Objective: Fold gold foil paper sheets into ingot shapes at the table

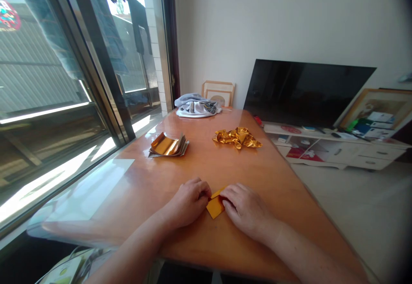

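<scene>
In the head view, the left hand (188,202) and right hand (244,209) stand narrow, fingertips pinching a folded gold foil paper (215,206) between them on the tabletop (180,168). It looks light, thin and slippery, so it is best held by its creased edges. A foil stack (168,145) and crumpled foil (237,138) lie beyond the hands.

Wooden table (267,176), glossy: stack of gold foil sheets (168,145), crumpled gold foil (237,138), grey-white cloth bundle (197,106), maybe garment
</scene>
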`<state>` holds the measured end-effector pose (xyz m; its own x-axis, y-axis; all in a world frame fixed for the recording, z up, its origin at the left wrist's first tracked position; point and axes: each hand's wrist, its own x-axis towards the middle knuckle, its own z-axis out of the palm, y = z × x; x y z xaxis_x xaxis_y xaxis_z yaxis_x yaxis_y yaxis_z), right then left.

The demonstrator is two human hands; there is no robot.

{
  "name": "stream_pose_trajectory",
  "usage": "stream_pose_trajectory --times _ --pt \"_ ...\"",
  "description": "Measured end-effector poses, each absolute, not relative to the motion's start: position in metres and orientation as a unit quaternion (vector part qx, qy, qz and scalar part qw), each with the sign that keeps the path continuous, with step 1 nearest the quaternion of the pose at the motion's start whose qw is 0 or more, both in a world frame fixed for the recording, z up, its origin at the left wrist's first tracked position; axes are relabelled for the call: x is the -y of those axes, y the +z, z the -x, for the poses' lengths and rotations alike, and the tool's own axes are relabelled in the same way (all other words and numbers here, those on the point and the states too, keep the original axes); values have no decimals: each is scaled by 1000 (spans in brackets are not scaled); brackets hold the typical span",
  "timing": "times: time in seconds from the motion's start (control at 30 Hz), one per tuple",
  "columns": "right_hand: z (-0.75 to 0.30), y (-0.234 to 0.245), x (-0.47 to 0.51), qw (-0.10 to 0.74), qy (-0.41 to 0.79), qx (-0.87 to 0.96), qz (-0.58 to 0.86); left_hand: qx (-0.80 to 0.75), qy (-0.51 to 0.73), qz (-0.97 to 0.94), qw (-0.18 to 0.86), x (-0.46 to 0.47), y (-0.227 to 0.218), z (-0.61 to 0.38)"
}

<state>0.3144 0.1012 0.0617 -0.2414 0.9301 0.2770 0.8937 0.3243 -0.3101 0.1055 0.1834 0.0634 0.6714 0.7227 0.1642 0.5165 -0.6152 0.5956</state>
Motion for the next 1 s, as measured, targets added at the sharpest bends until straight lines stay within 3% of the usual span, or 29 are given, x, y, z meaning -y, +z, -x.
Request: stream_pose_trajectory --times 0.27,0.57,0.83,1.0 --pt "-310 65 -99 181 30 774 606 -311 167 -910 217 -155 88 -90" --pt "-312 63 -98 176 9 778 603 -342 132 -923 116 -146 75 -82" --pt "-307 71 -88 207 23 805 555 -351 159 -909 159 -152 67 -81" --pt "-305 78 -90 179 69 817 544 -351 181 -893 214 -158 64 -80"
